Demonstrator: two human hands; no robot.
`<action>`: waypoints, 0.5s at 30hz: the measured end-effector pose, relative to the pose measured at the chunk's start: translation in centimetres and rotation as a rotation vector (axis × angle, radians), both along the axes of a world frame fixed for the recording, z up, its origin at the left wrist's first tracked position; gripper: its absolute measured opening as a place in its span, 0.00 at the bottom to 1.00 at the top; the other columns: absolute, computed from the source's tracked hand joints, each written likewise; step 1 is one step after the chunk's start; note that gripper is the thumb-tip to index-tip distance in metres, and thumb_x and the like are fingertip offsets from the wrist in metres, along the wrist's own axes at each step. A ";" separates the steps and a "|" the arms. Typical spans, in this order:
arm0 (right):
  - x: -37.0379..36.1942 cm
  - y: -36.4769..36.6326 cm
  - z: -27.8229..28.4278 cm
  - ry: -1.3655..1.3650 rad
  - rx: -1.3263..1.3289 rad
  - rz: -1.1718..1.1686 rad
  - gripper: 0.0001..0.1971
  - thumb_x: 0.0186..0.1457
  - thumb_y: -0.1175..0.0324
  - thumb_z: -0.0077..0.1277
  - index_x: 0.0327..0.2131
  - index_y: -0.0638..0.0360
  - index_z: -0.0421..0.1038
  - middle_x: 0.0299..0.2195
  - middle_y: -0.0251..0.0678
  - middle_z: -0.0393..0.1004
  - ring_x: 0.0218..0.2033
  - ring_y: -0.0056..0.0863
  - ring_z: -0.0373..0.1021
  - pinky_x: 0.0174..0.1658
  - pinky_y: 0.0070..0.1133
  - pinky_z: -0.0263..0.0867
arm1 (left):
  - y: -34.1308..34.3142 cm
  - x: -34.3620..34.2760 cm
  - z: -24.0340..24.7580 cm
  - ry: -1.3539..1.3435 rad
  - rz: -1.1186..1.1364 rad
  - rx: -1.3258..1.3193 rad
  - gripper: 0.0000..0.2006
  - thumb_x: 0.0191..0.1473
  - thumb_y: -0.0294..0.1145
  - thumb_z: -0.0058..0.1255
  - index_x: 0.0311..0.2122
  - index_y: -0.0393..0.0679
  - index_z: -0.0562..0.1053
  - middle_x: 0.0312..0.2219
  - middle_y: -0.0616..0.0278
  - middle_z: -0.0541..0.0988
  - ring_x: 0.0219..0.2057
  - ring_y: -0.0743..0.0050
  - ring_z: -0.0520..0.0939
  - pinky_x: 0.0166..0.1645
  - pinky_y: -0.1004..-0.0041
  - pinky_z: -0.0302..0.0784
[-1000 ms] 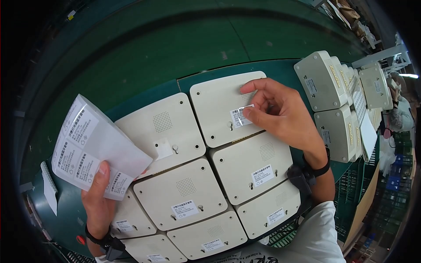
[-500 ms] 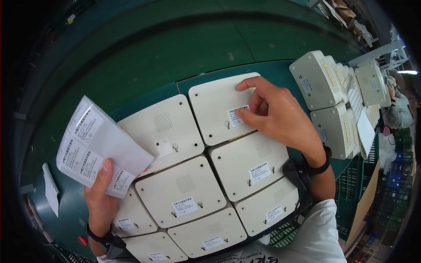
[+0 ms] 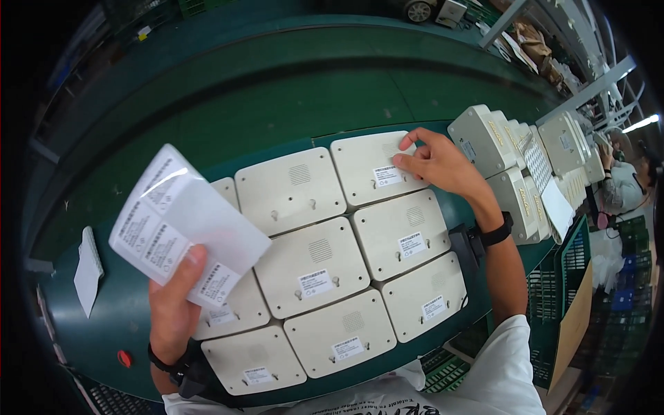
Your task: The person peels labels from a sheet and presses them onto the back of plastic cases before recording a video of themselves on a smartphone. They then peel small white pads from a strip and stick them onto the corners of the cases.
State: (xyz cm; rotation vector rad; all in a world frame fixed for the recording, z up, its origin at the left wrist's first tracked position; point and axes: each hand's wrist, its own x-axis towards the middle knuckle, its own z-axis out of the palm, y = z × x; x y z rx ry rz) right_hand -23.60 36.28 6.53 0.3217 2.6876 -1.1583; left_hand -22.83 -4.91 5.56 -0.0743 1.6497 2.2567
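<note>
My left hand [image 3: 176,294] grips a folded sheet of white printed labels [image 3: 197,228], thumb on top, above the left side of a row of cream plastic panels. My right hand [image 3: 443,162] hovers at the far right panel [image 3: 360,155], thumb and forefinger curved and apart with nothing seen between them. A white label [image 3: 389,175] lies on that panel just below the thumb. Whether the fingertips touch the panel, I cannot tell. The neighbouring far panel [image 3: 290,190] shows a hole grille and two keyhole slots but no label. Several nearer panels, such as the middle one [image 3: 311,259], carry labels.
Stacked cream units [image 3: 484,142] stand at the right end of the green table [image 3: 69,290]. White sheets [image 3: 557,204] lean by them. A notepad [image 3: 88,273] and a red ring-like object [image 3: 124,358] lie at left. Another person [image 3: 619,183] sits far right, beyond green crates [image 3: 574,256].
My right hand has drawn back from the label toward the panel's far right corner, leaving the label more exposed. The view has shifted; the left hand still holds the label sheet.
</note>
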 end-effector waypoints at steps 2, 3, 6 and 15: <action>0.3 -0.4 -0.2 0.063 0.139 0.015 0.12 0.54 0.66 0.58 0.38 0.62 0.69 0.17 0.25 0.66 0.19 0.12 0.60 0.23 0.15 0.55 | -0.1 0.6 0.1 -0.008 -0.025 0.028 0.22 0.57 0.29 0.53 0.56 0.38 0.65 0.48 0.57 0.75 0.47 0.70 0.78 0.52 0.71 0.74; 0.6 -0.7 0.0 0.096 0.208 0.023 0.11 0.54 0.67 0.58 0.37 0.62 0.69 0.17 0.25 0.66 0.20 0.12 0.60 0.24 0.15 0.57 | 0.0 0.7 0.3 -0.015 -0.061 0.053 0.22 0.57 0.28 0.53 0.56 0.38 0.65 0.48 0.58 0.75 0.47 0.71 0.78 0.51 0.71 0.74; 2.5 -4.3 2.1 0.262 0.176 -0.004 0.09 0.55 0.69 0.56 0.36 0.63 0.72 0.20 0.28 0.70 0.22 0.13 0.64 0.25 0.15 0.60 | -0.1 2.8 1.8 0.015 -0.102 0.008 0.21 0.58 0.28 0.53 0.55 0.37 0.66 0.47 0.58 0.75 0.47 0.72 0.77 0.50 0.72 0.74; 8.1 -18.4 7.7 0.762 0.003 0.527 0.12 0.53 0.75 0.57 0.42 0.62 0.73 0.42 0.42 0.74 0.42 0.26 0.71 0.34 0.16 0.68 | 0.5 5.3 4.8 0.038 -0.285 -0.006 0.22 0.60 0.32 0.51 0.57 0.36 0.64 0.49 0.58 0.74 0.48 0.75 0.75 0.50 0.74 0.74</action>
